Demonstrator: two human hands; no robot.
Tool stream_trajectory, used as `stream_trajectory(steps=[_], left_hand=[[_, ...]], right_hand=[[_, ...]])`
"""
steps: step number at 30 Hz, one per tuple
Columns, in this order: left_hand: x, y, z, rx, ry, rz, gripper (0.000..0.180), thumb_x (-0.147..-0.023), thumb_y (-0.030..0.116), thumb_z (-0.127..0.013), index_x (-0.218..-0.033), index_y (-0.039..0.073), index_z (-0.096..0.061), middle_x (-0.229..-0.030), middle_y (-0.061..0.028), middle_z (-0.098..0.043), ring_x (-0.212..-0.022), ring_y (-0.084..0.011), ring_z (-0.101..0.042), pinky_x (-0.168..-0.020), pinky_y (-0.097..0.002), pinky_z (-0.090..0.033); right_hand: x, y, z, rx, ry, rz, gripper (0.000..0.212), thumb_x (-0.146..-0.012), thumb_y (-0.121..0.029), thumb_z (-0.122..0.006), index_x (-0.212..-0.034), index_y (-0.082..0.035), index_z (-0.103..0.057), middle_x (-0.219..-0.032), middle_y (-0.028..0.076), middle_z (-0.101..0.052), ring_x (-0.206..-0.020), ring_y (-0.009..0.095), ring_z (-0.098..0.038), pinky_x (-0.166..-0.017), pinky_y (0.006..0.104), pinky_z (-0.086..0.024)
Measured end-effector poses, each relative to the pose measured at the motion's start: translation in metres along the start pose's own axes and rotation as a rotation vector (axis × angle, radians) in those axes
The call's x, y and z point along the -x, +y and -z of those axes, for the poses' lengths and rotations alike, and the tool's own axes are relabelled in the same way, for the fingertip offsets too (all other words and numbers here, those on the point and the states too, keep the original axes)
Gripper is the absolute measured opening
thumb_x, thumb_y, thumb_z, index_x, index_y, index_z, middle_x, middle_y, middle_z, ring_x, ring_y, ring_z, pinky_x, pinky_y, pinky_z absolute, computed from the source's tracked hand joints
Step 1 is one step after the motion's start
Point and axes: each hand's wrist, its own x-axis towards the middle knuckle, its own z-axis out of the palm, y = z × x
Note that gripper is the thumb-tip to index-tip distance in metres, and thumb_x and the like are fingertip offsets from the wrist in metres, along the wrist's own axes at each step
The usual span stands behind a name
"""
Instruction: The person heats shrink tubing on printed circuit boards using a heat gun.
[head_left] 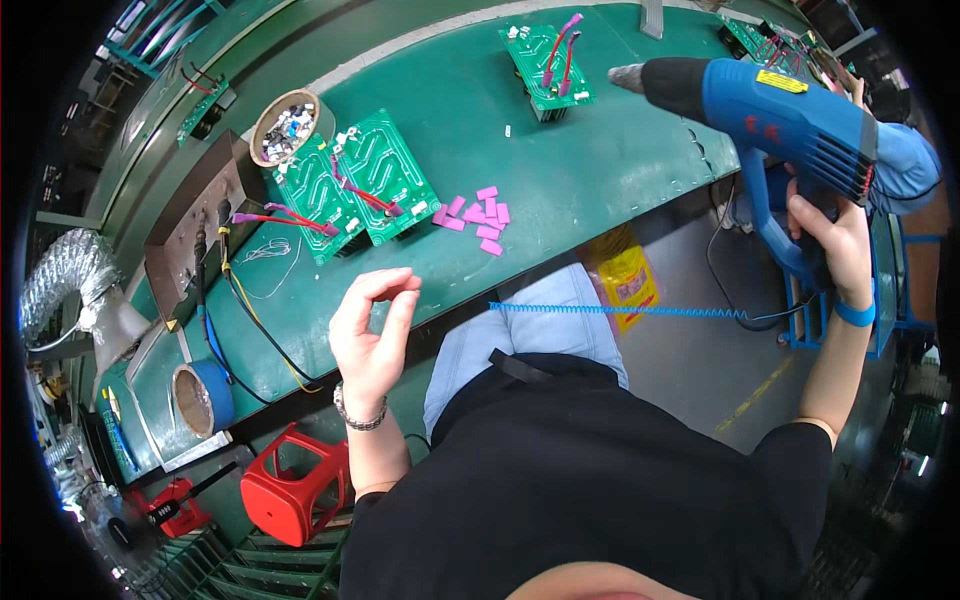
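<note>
My right hand is wrapped round the handle of a blue heat gun, raised over the table's right end. Its metal nozzle points left. Just off the table's front edge is my left hand, its fingers curved and the thumb slightly apart from them; nothing shows between them. Beyond it stand two green circuit boards with red wires that carry purple sleeves. Several short purple tubing pieces lie loose beside these boards. Farther back stands another circuit board, its two wires sleeved in purple and pointing up.
A tub of small parts stands behind the boards. At left are a brown metal tray with a soldering iron, cables and a blue tape roll. A blue coiled cord crosses my lap toward my right side. A red stool is at lower left.
</note>
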Motion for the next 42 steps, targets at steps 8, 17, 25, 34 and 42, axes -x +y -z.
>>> stream_trajectory(steps=[8, 17, 25, 34, 42], left_hand=[[0.015, -0.006, 0.012, -0.012, 0.024, 0.032, 0.018, -0.081, -0.007, -0.06, -0.098, -0.002, -0.061, -0.091, -0.0101, -0.063, -0.082, -0.015, -0.062, -0.075, -0.0252, -0.048], [0.01, -0.013, 0.012, -0.019, -0.027, 0.001, 0.019, -0.085, -0.004, -0.057, -0.104, -0.004, -0.058, -0.097, -0.0112, -0.06, -0.085, -0.0161, -0.06, -0.077, -0.0269, -0.05], [0.014, -0.018, 0.014, 0.01, -0.015, 0.013, 0.018, -0.087, -0.003, -0.056, -0.105, -0.004, -0.057, -0.098, -0.0109, -0.06, -0.087, -0.0155, -0.06, -0.077, -0.0274, -0.05], [0.018, -0.019, 0.018, 0.045, 0.074, 0.06, 0.017, -0.082, -0.006, -0.059, -0.099, -0.002, -0.061, -0.092, -0.0102, -0.062, -0.083, -0.0151, -0.062, -0.075, -0.0255, -0.049], [0.019, -0.02, 0.024, 0.043, 0.096, 0.071, 0.018, -0.083, -0.005, -0.059, -0.1, -0.002, -0.06, -0.091, -0.0094, -0.062, -0.083, -0.0146, -0.062, -0.076, -0.025, -0.048]], right_hand=[[0.014, -0.018, -0.018, -0.025, -0.004, 0.017, 0.026, -0.078, -0.006, -0.063, -0.102, 0.001, -0.057, -0.077, 0.002, -0.056, -0.061, 0.008, -0.049, -0.056, 0.023, -0.04], [0.012, -0.027, -0.027, 0.028, -0.049, -0.004, 0.021, -0.078, -0.005, -0.065, -0.097, 0.0, -0.058, -0.073, 0.002, -0.056, -0.061, 0.008, -0.051, -0.056, 0.0222, -0.041], [0.012, -0.047, -0.036, 0.192, -0.099, -0.019, 0.019, -0.081, -0.013, -0.063, -0.094, 0.0, -0.058, -0.071, 0.002, -0.054, -0.064, 0.009, -0.049, -0.06, 0.0233, -0.04], [0.007, -0.05, -0.044, 0.145, -0.109, 0.058, 0.017, -0.08, -0.012, -0.066, -0.09, -0.001, -0.058, -0.072, 0.002, -0.057, -0.063, 0.008, -0.052, -0.056, 0.0224, -0.042], [0.009, -0.056, -0.048, 0.166, -0.086, 0.041, 0.014, -0.08, -0.01, -0.065, -0.088, -0.001, -0.058, -0.073, 0.002, -0.057, -0.064, 0.008, -0.052, -0.057, 0.0226, -0.041]])
